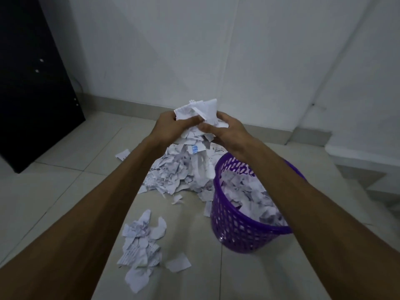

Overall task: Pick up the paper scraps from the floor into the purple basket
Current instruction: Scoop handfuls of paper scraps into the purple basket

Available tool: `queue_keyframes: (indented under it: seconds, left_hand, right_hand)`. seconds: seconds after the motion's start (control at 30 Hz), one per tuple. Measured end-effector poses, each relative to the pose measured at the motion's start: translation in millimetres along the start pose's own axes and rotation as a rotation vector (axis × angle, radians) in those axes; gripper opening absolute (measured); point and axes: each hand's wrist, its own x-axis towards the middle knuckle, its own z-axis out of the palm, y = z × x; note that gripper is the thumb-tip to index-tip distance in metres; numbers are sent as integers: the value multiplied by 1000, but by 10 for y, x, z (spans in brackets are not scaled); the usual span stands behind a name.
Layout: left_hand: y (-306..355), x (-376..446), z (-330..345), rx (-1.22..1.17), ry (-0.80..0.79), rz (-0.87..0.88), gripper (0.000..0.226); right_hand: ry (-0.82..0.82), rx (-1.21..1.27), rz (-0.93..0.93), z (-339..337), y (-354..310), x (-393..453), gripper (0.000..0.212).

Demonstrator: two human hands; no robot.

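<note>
Hands, left hand [171,126] and right hand [225,133], grip paper wad [197,113], seemingly above floor pile [179,172].

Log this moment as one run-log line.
left hand + right hand: gripping paper bundle | purple basket: partly filled | floor scraps: remaining

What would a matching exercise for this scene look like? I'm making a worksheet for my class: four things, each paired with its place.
Things:
1. handful of scraps
2. purple basket
3. big pile
4. small pile

Places:
A. floor, nearest the camera
B. held between the left hand and right hand
C. floor, just left of the basket
D. floor, under the right forearm

Pairs: 1-B, 2-D, 3-C, 4-A
</note>
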Motion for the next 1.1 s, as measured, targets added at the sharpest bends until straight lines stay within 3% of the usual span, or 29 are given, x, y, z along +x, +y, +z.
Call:
queue_keyframes:
  seconds: [0.2,0.27,0.4,0.5,0.57,0.67,0.77,0.83,0.9,1.0,1.1]
  left_hand:
    - [-8,-67,626,-88,-8,-53,12]
    - [-102,-136,804,-86,-27,-101,9]
    - [-333,-256,1018,47,-157,-157,28]
    - [-438,-310,1040,269,-270,-59,33]
    - [-481,-326,1058,391,-305,-15,49]
    - [-468,-332,1078,435,-309,-19,66]
    - [-445,-335,1062,430,-293,-13,62]
    - [-445,-356,1046,365,-269,-32,54]
    - [-467,-399,1029,332,-243,-35,48]
    - [-508,-444,1020,288,-221,-24,38]
    - [-549,-463,1024,275,-204,-18,32]
  right_hand:
    - [-13,-46,85,-598,12,-138,47]
    - [-23,-44,142,-770,120,-178,57]
    - [-45,-107,247,-1071,316,-307,59]
    - [-18,-294,294,-1240,389,-369,55]
    - [-26,-421,344,-1334,411,-393,55]
    - [-35,-622,387,-1428,376,-435,56]
    - [1,-704,401,-1481,309,-446,71]
    - [79,-735,363,-1519,263,-433,64]
    - [137,-700,284,-1542,235,-416,47]
    - [87,-459,243,-1436,275,-415,25]
    - [-56,-348,378,-1248,506,-396,32]
